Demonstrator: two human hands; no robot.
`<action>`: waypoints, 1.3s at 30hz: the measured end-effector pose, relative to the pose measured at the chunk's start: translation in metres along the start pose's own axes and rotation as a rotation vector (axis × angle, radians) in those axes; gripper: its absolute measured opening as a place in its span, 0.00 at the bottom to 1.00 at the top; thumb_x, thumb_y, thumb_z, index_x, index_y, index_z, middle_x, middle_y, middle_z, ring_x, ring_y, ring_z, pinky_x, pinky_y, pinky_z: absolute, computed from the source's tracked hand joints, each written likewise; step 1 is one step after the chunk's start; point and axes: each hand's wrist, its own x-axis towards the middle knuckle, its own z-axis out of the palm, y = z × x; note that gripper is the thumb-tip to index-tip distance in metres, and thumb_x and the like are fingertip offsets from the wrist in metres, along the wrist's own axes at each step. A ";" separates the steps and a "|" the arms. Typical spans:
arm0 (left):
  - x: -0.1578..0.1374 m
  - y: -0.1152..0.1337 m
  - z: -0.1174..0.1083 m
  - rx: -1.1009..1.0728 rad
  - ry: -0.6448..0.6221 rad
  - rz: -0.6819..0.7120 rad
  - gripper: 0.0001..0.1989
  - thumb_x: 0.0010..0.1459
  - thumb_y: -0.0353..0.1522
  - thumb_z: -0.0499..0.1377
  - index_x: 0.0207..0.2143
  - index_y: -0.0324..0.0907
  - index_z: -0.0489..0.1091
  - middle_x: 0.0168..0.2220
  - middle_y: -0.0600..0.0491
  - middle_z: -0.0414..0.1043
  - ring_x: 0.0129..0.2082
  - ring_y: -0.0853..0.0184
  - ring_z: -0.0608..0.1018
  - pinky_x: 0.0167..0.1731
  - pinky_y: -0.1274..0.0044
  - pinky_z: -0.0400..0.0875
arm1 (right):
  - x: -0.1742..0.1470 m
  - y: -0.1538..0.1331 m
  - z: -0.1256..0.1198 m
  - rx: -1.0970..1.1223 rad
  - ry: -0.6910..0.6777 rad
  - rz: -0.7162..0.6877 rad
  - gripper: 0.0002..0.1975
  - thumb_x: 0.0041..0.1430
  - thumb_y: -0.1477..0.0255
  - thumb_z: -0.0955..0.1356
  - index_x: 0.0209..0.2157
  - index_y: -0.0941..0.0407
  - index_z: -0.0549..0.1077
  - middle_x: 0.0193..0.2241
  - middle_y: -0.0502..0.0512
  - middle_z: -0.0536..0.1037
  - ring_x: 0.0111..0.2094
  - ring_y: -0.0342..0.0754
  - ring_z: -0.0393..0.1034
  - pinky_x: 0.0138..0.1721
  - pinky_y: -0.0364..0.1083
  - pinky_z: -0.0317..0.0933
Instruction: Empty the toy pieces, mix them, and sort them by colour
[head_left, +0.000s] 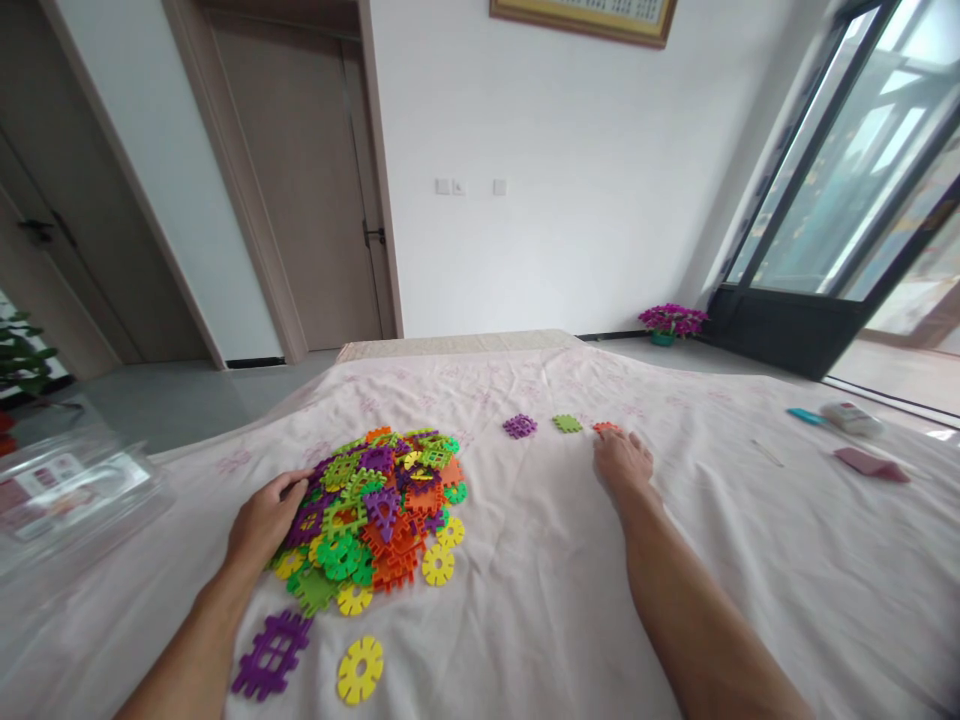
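Observation:
A heap of colourful plastic interlocking pieces point(382, 515) lies on the cloth, mixing squares, triangles and round discs. My left hand point(271, 512) rests against the heap's left side, thumb and fingers apart and holding nothing that I can see. Farther right, my right hand point(625, 460) has its fingertips closed on a small orange plastic piece point(606, 427), which lies at cloth level and is partly covered. To its left are a green square piece point(568, 424) and some purple pieces point(520, 426), in a row. Near me lie a purple window-shaped piece point(273, 654) and a yellow disc point(361, 670).
A pale patterned cloth point(525, 580) covers the work surface. On the left stands a clear plastic container point(75, 490). Toward the right edge are a white packet point(852, 419), a blue item point(806, 416) and a pink folded item point(872, 465). Magenta flowers point(673, 320) stand beyond.

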 end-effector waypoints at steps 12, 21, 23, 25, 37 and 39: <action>-0.002 0.003 -0.001 -0.021 0.024 0.017 0.20 0.60 0.44 0.52 0.49 0.51 0.75 0.43 0.52 0.79 0.42 0.59 0.79 0.40 0.75 0.69 | -0.025 -0.058 -0.023 0.380 0.093 -0.368 0.16 0.63 0.66 0.62 0.45 0.53 0.78 0.46 0.57 0.78 0.46 0.53 0.70 0.49 0.48 0.61; -0.005 0.008 -0.003 -0.017 0.026 0.005 0.19 0.60 0.43 0.51 0.48 0.51 0.75 0.45 0.53 0.79 0.43 0.60 0.79 0.42 0.75 0.69 | -0.115 -0.161 -0.018 0.545 -0.302 -0.839 0.17 0.64 0.60 0.63 0.46 0.53 0.78 0.48 0.54 0.78 0.48 0.50 0.69 0.51 0.46 0.57; -0.005 0.009 -0.004 -0.016 0.030 0.003 0.19 0.60 0.43 0.52 0.48 0.51 0.75 0.45 0.53 0.79 0.43 0.60 0.79 0.41 0.76 0.70 | -0.125 -0.168 -0.012 0.542 -0.290 -0.857 0.17 0.63 0.59 0.65 0.47 0.51 0.77 0.48 0.53 0.78 0.51 0.51 0.67 0.54 0.46 0.55; -0.005 0.009 -0.004 -0.015 0.036 -0.001 0.18 0.59 0.43 0.52 0.48 0.52 0.75 0.44 0.54 0.79 0.43 0.60 0.79 0.40 0.76 0.70 | -0.129 -0.173 -0.007 0.552 -0.278 -0.796 0.17 0.58 0.60 0.69 0.47 0.51 0.76 0.48 0.54 0.77 0.51 0.53 0.66 0.54 0.47 0.55; -0.005 0.010 -0.004 0.002 0.033 -0.009 0.19 0.60 0.44 0.52 0.48 0.52 0.75 0.44 0.54 0.79 0.43 0.60 0.79 0.39 0.76 0.69 | -0.103 -0.159 -0.011 1.068 -0.409 -0.662 0.13 0.53 0.65 0.66 0.40 0.56 0.70 0.25 0.49 0.75 0.27 0.45 0.69 0.30 0.43 0.62; -0.005 0.011 -0.004 0.002 0.027 -0.005 0.19 0.60 0.43 0.51 0.48 0.52 0.75 0.44 0.53 0.79 0.42 0.60 0.79 0.39 0.76 0.69 | -0.085 -0.143 -0.015 1.016 -0.295 -0.615 0.15 0.52 0.66 0.66 0.41 0.57 0.70 0.22 0.47 0.72 0.24 0.44 0.67 0.28 0.42 0.60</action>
